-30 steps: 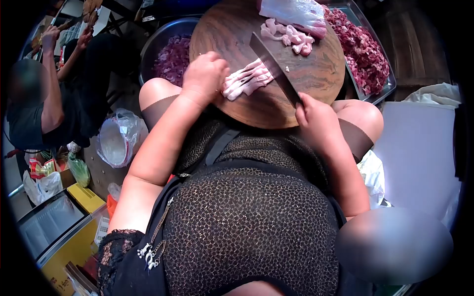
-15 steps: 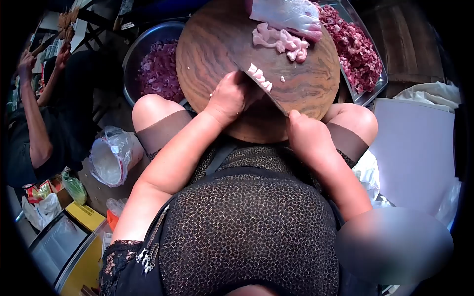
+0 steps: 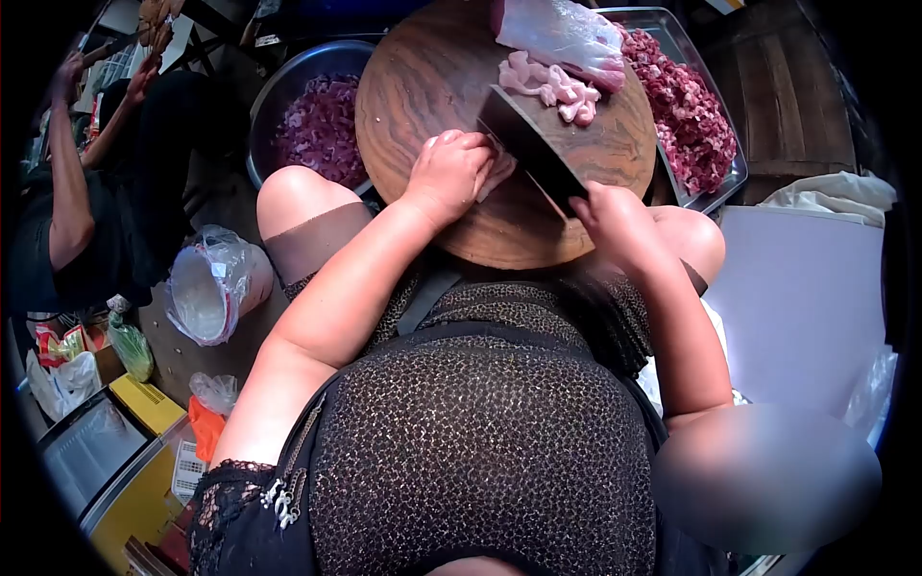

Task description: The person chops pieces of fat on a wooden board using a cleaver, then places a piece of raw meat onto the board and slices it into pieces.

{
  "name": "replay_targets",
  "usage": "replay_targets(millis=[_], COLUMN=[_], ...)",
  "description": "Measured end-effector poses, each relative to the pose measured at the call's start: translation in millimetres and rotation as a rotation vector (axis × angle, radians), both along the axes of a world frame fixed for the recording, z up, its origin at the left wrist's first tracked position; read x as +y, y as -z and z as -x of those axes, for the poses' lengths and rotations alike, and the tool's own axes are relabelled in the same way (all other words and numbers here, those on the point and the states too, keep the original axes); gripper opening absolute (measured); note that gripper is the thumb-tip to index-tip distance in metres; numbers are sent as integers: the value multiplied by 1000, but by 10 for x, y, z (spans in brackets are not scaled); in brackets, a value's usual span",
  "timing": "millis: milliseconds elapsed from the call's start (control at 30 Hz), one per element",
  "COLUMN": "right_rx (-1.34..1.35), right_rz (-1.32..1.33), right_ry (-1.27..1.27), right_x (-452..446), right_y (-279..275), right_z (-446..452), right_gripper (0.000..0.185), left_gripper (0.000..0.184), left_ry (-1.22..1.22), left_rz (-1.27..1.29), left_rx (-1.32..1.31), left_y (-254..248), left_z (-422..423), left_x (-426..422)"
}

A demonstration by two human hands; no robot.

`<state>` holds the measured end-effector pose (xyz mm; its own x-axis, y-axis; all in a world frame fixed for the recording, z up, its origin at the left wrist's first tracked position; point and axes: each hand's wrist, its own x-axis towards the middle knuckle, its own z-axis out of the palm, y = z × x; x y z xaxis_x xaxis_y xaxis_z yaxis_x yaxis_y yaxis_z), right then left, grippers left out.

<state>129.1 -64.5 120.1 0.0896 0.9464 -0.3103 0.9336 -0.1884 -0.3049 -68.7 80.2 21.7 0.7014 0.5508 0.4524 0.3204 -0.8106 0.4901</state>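
My right hand [image 3: 618, 223] is closed around the handle of a cleaver [image 3: 534, 149], its broad dark blade turned toward me over the round wooden chopping block [image 3: 413, 86]. Beside the blade's left edge, my left hand [image 3: 449, 175] presses a pale piece of meat [image 3: 497, 175] onto the wood, fingers curled over it. Farther back on the block lie a pile of pale fatty strips [image 3: 552, 88] and a large slab of meat [image 3: 562, 40]. Whatever lies just behind the blade is hidden.
A metal bowl [image 3: 259, 134] of cut meat [image 3: 322, 130] stands left of the block. On the right is a metal tray [image 3: 738, 173] heaped with minced meat [image 3: 687, 120]. A bag-lined bucket [image 3: 216, 288] stands at lower left. Another person's arms [image 3: 72, 192] show at far left.
The cleaver has swung so its flat face shows, and the small white pieces beside it are out of sight. My left hand has shifted slightly, revealing the meat under its fingers.
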Motion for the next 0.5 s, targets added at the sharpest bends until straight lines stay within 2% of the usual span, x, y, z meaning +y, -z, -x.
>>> replay_targets(millis=[33, 100, 167, 200, 233, 300, 333, 367, 433, 467, 500], right_rx=[-25, -58, 5, 12, 8, 2, -34, -70, -47, -22, 8], right_rz=[-32, -140, -185, -182, -181, -186, -150, -111, -103, -76, -45], right_ry=[80, 210, 217, 220, 174, 131, 99, 66, 59, 48, 38], right_x=[-120, -280, -407, -438, -469, -445, -412, -389, -330, -296, -265], right_y=[-5, 43, 26, -4, -45, -67, -65, -62, -71, -78, -96], right_z=[-8, 60, 139, 205, 280, 368, 396, 412, 401, 375, 360], right_gripper=[19, 23, 23, 23, 22, 21, 20, 19, 15, 19, 22], left_gripper=[16, 18, 16, 16, 16, 15, 13, 11, 13, 13, 14], left_ry=[-5, 71, -71, -70, -69, 68, 138, 189, 131, 133, 170], left_rz=[2, 207, 262, 153, 158, 13, 160, 167, 864, 880, 577], left_rx=[34, -8, -152, -133, -123, -53, -29, -114, -158, -148, -108], left_y=[-9, -29, -31, -22, 4, 8, -10, -19, -135, -127, -99], left_z=[16, 35, 96, 144, 175, 185, 151, 100, 59, 71, 83], left_x=[10, 74, 79, 110, 98, 112, 101, 85, 27, 39, 59])
